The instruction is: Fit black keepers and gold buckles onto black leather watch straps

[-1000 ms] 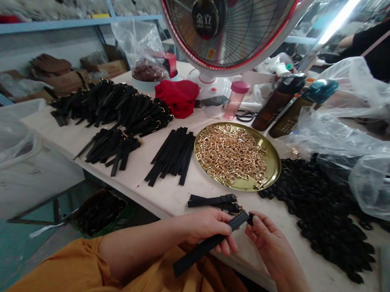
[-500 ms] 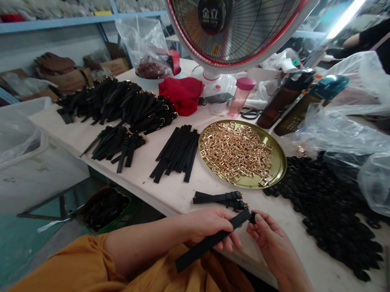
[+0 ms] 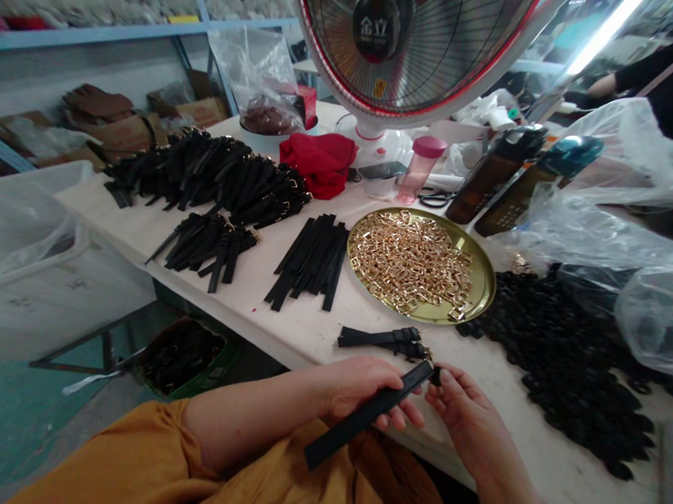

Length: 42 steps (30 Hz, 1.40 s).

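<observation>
A flat black strap (image 3: 366,417) lies slantwise across my left hand (image 3: 364,392), whose thumb and fingers grip it. Close to the strap's upper end, my right hand (image 3: 464,407) pinches a small black loop (image 3: 436,376). Whether the loop touches the strap end I cannot tell. Just beyond my hands lie a few finished-looking black straps with gold buckles (image 3: 385,338). A round gold tray (image 3: 480,293) behind them holds a heap of small gold buckles (image 3: 410,261). Right of it spreads a large pile of black loops (image 3: 571,360).
Plain black straps (image 3: 313,258) lie left of the tray, with buckled straps in a smaller bunch (image 3: 210,247) and a big heap (image 3: 204,174). At the back stand a fan (image 3: 380,40), a pink bottle (image 3: 420,169) and two dark bottles (image 3: 495,171). Plastic bags (image 3: 621,218) cover the right.
The view has shifted slightly. My left fingers have adjusted a little on the strap; my right hand keeps its pinch on the small black loop.
</observation>
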{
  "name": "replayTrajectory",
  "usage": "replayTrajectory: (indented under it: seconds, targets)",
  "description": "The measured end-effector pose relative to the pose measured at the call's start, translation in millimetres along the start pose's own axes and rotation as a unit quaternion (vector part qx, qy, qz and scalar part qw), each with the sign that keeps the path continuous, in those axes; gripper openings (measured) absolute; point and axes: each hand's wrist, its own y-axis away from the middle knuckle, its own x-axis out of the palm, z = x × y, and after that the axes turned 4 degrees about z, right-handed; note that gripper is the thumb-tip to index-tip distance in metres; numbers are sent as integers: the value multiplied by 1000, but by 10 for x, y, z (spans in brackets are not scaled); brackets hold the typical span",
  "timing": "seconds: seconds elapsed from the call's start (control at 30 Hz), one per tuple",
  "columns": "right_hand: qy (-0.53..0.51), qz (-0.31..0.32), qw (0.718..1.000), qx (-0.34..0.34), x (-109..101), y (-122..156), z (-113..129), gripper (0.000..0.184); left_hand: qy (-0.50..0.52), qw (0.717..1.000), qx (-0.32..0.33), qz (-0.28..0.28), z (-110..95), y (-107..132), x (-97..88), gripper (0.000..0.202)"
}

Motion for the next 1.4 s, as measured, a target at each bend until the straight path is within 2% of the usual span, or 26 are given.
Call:
replayTrajectory:
  seconds: [0.6, 0.7, 0.77, 0.83, 0.9, 0.97, 1.0, 1.2, 1.3, 1.4]
  targets:
    - [13, 11, 1000, -4, 31, 32, -20, 26, -1, 1000, -26, 9, 44, 9, -23, 30]
    - [-1, -1, 1000, -2, 34, 40, -20, 25, -39, 999, -15, -12, 40, 6, -28, 33]
    - [-15, 2, 1000, 3, 42, 54, -16, 25, -120, 991, 29, -44, 39, 7, -32, 34]
    - [-33, 5, 999, 7, 56, 72, -9, 25, -253, 958, 91, -96, 41, 9, -40, 30]
    - [-50, 2, 999, 14, 70, 88, -5, 27, -380, 901, 143, -153, 45, 11, -52, 26]
    - [-56, -11, 998, 18, 81, 96, -11, 27, -458, 850, 175, -193, 51, 16, -62, 24]
    - [-55, -17, 998, 18, 84, 98, -18, 27, -479, 835, 183, -201, 55, 19, -65, 24]
    - [17, -31, 999, -7, 87, 104, -93, 29, -544, 798, 172, -193, 83, 39, -52, 23]
    - [121, -39, 991, -37, 70, 123, -142, 33, -584, 776, 150, -186, 70, 47, -29, 24]
    - [224, 0, 973, -58, 57, 143, -166, 34, -623, 749, 148, -170, 33, 73, 2, 22]
